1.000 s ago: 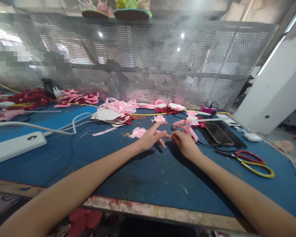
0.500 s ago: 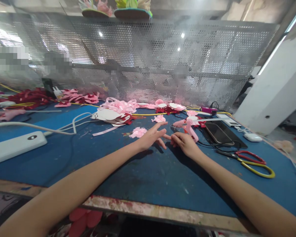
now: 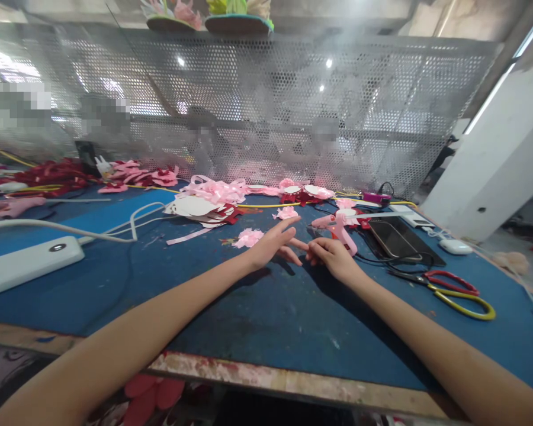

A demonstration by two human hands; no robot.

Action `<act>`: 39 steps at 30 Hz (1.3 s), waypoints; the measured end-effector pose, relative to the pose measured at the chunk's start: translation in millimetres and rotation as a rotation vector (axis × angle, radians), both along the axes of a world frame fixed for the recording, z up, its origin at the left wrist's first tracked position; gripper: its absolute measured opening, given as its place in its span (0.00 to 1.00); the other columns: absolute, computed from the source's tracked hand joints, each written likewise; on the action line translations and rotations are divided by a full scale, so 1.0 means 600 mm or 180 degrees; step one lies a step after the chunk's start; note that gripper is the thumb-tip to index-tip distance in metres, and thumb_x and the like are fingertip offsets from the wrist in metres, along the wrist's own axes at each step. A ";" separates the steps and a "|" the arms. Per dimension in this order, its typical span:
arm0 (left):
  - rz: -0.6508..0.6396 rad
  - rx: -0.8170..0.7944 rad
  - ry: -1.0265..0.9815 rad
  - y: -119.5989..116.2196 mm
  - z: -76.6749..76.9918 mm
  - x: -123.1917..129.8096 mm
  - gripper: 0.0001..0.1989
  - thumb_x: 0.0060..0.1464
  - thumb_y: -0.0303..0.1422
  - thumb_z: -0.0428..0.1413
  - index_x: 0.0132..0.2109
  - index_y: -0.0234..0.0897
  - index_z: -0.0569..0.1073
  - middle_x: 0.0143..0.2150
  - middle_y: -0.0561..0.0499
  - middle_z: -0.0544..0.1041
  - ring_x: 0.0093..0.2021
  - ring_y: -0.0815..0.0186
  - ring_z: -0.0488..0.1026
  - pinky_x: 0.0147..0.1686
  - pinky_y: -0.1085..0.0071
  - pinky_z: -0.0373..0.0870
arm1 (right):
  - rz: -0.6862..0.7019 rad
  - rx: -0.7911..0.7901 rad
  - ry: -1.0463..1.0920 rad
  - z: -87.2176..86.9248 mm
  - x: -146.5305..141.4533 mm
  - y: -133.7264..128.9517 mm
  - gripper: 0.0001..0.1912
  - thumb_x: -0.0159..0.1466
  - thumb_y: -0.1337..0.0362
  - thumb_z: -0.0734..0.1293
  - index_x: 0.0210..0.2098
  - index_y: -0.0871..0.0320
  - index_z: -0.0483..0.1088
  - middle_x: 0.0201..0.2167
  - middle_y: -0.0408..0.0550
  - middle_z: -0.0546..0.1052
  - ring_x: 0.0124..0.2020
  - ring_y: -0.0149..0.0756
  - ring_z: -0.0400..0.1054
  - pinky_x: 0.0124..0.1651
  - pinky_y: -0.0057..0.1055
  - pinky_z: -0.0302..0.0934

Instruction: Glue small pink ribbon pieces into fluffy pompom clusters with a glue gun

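My left hand point(image 3: 270, 244) is above the blue tabletop with its fingers spread. My right hand point(image 3: 332, 257) is closed in a pinch at the tip of one left finger; anything small between the fingertips is too tiny to make out. Left of the left hand lies a pink ribbon flower point(image 3: 249, 238), and a second pink flower point(image 3: 286, 213) is just beyond the fingers. A pink glue gun point(image 3: 345, 234) with a white glue stick through it stands behind my right hand, its nozzle towards the left.
Scissors point(image 3: 464, 296) with red and yellow handles lie at right, near a dark phone point(image 3: 395, 238) and a white case point(image 3: 455, 247). White cut pieces point(image 3: 195, 208) and pink ribbon point(image 3: 215, 190) are piled behind. A white power strip point(image 3: 31, 263) with cables lies left. A perforated metal screen point(image 3: 257, 106) borders the back.
My hands stay almost in place, with the left fingers shifting slightly. The right fingers are still pinched at the left fingertip. Objects on the table have not moved.
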State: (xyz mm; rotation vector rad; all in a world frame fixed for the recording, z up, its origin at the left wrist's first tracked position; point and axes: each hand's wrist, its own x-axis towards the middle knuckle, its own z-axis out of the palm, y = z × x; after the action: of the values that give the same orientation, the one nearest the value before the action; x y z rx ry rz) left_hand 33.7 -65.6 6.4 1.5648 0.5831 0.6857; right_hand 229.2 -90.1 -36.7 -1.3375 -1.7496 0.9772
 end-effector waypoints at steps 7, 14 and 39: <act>-0.0022 -0.0209 -0.0101 0.003 -0.004 -0.001 0.38 0.56 0.53 0.49 0.66 0.41 0.48 0.48 0.37 0.78 0.30 0.61 0.79 0.37 0.64 0.71 | -0.0055 0.0222 -0.0212 0.003 0.000 -0.003 0.16 0.66 0.59 0.63 0.50 0.60 0.66 0.48 0.51 0.71 0.44 0.38 0.69 0.44 0.41 0.67; 0.0012 -0.0434 -0.0091 0.006 -0.007 0.000 0.33 0.57 0.53 0.47 0.63 0.40 0.54 0.44 0.38 0.79 0.29 0.60 0.79 0.34 0.64 0.71 | -0.0098 0.0602 -0.0659 0.012 -0.001 -0.012 0.16 0.66 0.59 0.63 0.51 0.60 0.66 0.49 0.51 0.71 0.44 0.38 0.69 0.45 0.41 0.67; -0.0330 -0.0639 -0.0323 0.003 -0.005 0.000 0.31 0.58 0.54 0.44 0.61 0.42 0.56 0.56 0.37 0.73 0.39 0.60 0.78 0.38 0.66 0.67 | -0.0446 0.0537 -0.0450 0.013 0.003 -0.010 0.15 0.66 0.58 0.63 0.49 0.59 0.67 0.48 0.50 0.71 0.43 0.37 0.69 0.44 0.39 0.67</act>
State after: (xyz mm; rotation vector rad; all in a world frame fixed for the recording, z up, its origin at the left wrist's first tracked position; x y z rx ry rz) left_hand 33.8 -64.0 3.3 1.3557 0.4766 0.6051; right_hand 230.8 -96.3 -29.1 -1.4267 -1.7723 0.6570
